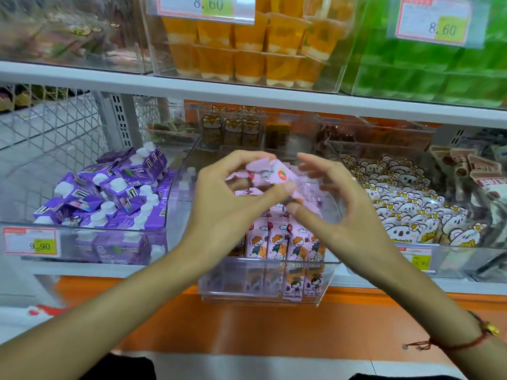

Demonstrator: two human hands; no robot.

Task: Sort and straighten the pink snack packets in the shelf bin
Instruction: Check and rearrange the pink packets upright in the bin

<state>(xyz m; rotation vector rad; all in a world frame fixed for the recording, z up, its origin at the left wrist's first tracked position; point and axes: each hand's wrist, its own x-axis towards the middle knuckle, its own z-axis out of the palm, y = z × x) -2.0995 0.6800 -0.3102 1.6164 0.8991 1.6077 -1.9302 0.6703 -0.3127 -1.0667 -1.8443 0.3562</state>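
1. Holding a loose pink packet (277,174) above the clear shelf bin (326,272), head view: left hand (230,204) pinches it, thumb under, fingers curled over the top edge.
2. Right hand (348,212) is just beside the packet's right end, fingers spread and relaxed. Thumb tip looks to touch the lower corner; no firm hold that I can see.
3. Packet's long axis runs diagonal, upper-left to lower-right, tilted off the row below.
4. Upright pink packets (285,242) stand in a row at the bin's front wall, long axis vertical, printed faces forward. More pink packets lie loose behind them, partly hidden by the hands.
5. Judgement: key relation is the held packet's diagonal axis vs the row's vertical. It needs rotating upright before dropping in. Left hand has the grip; right is nearer the free end to guide it.
6. Neighbours: purple cartons (109,193) in the left bin, koala-print packets (411,212) to the right.
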